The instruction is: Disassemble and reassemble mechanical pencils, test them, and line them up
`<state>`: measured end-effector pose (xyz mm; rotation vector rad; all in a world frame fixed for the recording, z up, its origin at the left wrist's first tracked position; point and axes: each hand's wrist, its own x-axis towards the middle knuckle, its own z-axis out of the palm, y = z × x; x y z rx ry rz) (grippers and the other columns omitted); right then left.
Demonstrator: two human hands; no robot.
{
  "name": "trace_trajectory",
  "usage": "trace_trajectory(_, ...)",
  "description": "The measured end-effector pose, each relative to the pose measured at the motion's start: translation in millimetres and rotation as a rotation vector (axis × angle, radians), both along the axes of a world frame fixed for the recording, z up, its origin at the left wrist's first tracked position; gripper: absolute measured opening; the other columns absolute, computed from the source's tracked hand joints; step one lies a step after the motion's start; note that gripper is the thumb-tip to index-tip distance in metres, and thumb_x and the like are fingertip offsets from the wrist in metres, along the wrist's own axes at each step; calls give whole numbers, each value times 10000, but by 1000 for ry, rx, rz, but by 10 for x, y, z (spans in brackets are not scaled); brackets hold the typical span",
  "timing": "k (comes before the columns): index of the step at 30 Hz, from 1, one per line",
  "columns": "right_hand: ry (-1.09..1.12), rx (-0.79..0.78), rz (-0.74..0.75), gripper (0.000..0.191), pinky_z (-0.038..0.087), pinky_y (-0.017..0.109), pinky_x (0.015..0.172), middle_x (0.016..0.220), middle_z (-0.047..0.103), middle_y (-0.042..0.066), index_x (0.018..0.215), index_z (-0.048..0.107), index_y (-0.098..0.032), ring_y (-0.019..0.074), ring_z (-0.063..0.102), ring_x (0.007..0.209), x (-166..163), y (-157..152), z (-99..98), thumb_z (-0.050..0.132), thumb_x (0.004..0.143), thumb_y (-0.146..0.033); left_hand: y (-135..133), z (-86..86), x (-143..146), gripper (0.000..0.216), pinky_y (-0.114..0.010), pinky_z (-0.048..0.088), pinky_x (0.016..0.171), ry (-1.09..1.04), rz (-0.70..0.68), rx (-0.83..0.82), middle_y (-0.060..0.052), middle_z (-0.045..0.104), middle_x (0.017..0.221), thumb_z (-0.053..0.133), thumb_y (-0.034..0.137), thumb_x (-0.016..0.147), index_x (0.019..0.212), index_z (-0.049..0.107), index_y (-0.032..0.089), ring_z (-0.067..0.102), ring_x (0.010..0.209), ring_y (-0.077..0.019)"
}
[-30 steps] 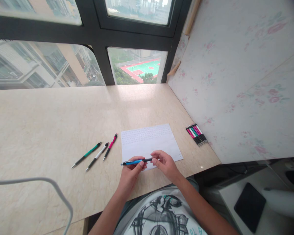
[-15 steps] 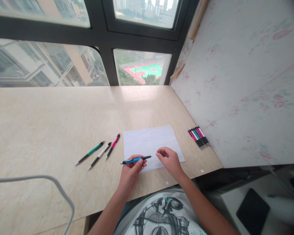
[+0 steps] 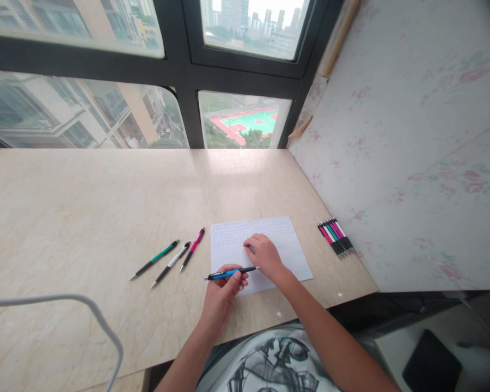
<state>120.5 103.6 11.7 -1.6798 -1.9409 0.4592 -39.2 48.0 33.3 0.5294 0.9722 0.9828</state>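
The left hand [image 3: 220, 296] holds the blue pen [image 3: 224, 274] in a narrow grip, the thumb pressed over the dark end of its barrel and the fingers beneath. The pen crosses the grip nearly level: its button end sticks out to the left, while its tip points right, close to the heel of the right hand [image 3: 266, 254]; whether they touch is unclear. Both hands are over the paper [image 3: 288, 250], near the front edge of the worktop [image 3: 106, 190]. The right hand's fingers are curled in above the lined writing; I cannot tell whether they hold anything.

Left of the paper, the green pen [image 3: 155, 259], white pen [image 3: 170, 264] and pink pen [image 3: 193, 248] lie slanted and apart. A row of pens [image 3: 336, 238] lies side by side at the worktop's right edge, next to the wall [image 3: 412, 152].
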Motion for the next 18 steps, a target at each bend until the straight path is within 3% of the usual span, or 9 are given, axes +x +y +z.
trace_trajectory(6, -42, -19, 0, 176, 459, 316, 805, 933, 650, 76, 985, 697, -223, 209, 579, 916, -14, 0, -69, 591, 855, -172, -1, -1, 12, 334, -228, 472, 591, 2, -7, -16, -67, 719, 728, 812, 312, 655, 888, 656, 130, 635, 622, -137)
trace_trajectory(12, -24, -11, 24, 222, 462, 320, 834, 941, 649, 79, 1009, 682, -209, 210, 576, 942, 15, -14, -18, 575, 833, -126, -8, 13, 10, 337, -234, 476, 576, 10, -4, -1, -76, 716, 735, 806, 318, 661, 888, 650, 124, 633, 616, -142)
trace_trajectory(15, 76, 16, -5, 265, 461, 329, 850, 951, 659, 78, 1044, 666, -191, 200, 584, 917, 85, -76, 27, 559, 819, -103, -9, 28, 10, 345, -225, 476, 575, 14, 13, 7, -69, 715, 737, 807, 314, 659, 898, 641, 130, 629, 613, -133)
trace_trajectory(18, 303, -6, -98, 178, 479, 310, 772, 883, 679, 58, 975, 674, -183, 177, 605, 811, 150, -219, 72, 526, 877, -198, -8, 35, 9, 343, -219, 475, 577, 6, 14, 10, -63, 713, 729, 806, 309, 663, 903, 633, 136, 626, 611, -125)
